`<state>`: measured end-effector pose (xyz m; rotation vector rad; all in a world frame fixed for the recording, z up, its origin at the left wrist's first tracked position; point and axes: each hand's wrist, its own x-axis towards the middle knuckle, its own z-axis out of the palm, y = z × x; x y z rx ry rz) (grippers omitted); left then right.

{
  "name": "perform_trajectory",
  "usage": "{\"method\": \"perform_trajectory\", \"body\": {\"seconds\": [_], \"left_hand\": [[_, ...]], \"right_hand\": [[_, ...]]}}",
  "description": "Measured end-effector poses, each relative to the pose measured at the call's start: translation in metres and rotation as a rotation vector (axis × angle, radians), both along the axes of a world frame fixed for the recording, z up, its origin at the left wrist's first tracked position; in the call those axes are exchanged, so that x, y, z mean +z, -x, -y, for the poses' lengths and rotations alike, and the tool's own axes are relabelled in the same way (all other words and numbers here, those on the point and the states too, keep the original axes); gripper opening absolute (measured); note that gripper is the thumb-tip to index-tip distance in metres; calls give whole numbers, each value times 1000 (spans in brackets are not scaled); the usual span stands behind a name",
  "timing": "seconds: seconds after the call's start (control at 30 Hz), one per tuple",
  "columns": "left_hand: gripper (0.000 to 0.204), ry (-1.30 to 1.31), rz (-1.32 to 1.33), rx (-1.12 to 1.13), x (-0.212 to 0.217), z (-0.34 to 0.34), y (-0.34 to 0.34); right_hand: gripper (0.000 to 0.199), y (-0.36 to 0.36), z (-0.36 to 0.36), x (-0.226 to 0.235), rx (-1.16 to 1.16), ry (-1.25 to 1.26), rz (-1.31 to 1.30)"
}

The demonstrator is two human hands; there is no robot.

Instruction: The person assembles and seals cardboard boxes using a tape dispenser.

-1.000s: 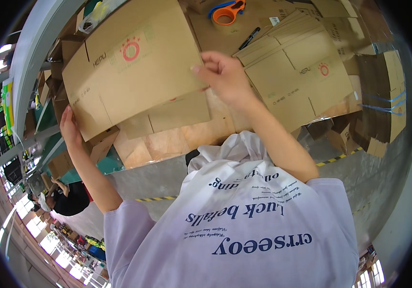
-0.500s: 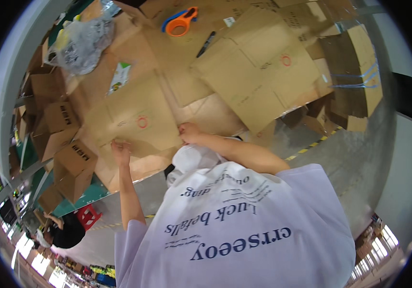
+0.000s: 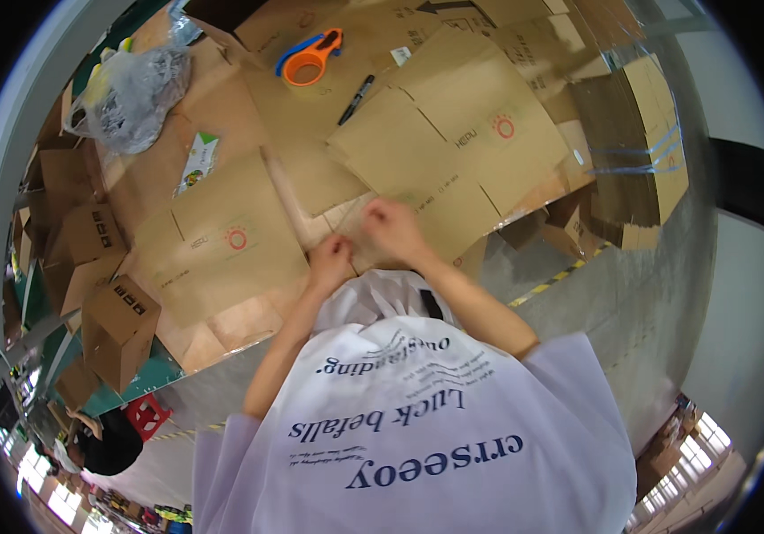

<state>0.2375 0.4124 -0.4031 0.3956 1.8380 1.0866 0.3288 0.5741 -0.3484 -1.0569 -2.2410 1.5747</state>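
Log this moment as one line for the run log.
left hand: on flat cardboard box edge | right hand: pressing its flap | nearby: orange tape dispenser, black marker

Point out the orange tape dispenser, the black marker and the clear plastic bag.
Orange tape dispenser (image 3: pixel 312 60): head view, on its round orange body.
Black marker (image 3: pixel 355 100): head view, mid-barrel.
Clear plastic bag (image 3: pixel 128 93): head view, on its crumpled middle.
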Motion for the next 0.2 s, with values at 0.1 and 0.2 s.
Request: {"method": "perform_trajectory", "body": {"seconds": [0.1, 0.2], "left_hand": [[26, 30, 78, -83, 22, -57, -17], [41, 196, 317, -269, 30, -96, -19]], "right_hand": [[11, 9, -61, 17, -163, -96, 31], [14, 50, -117, 17, -153, -389, -11]]}}
